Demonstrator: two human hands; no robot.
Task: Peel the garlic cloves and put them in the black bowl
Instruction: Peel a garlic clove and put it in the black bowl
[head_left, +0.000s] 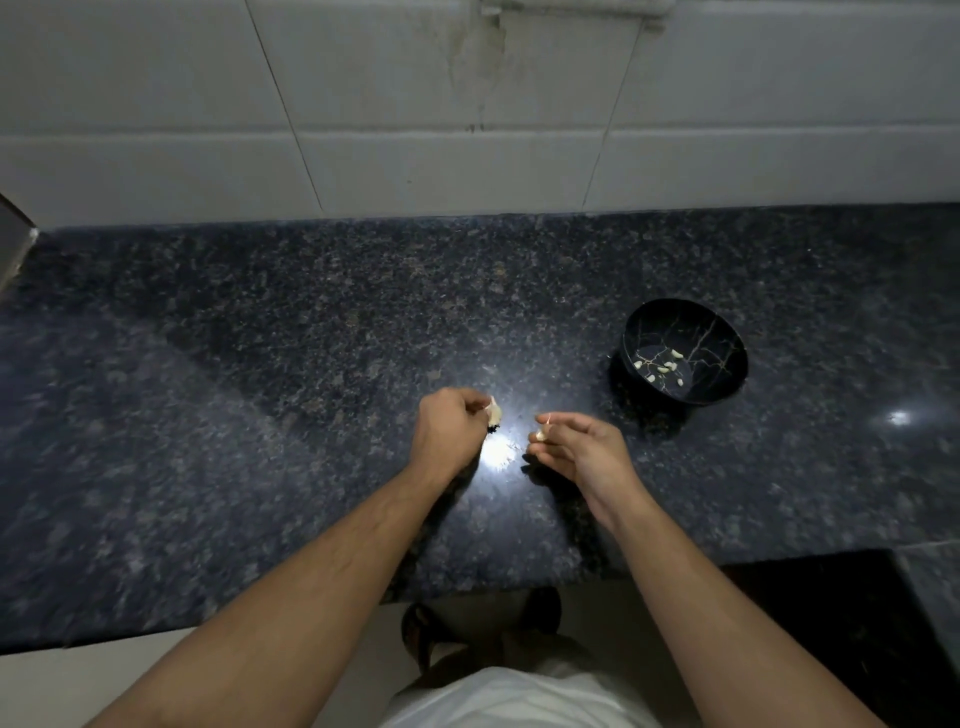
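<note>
Over the dark counter (260, 338), the left hand (449, 434) curls round the garlic head (493, 410), while the right hand (576, 449) pinches a single clove (542, 434) at its fingertips, just apart from the head. That clove looks light, firm, its skin papery and slippery, so a pinch at the tip should serve best. The bowl (727, 358), near on the right, already holds peeled cloves (667, 368).

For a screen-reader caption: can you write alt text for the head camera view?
Over a dark speckled counter, a left hand holds a partly stripped garlic bulb while the right hand pinches a single clove. To the right stands a black bowl holding several peeled cloves.
</note>
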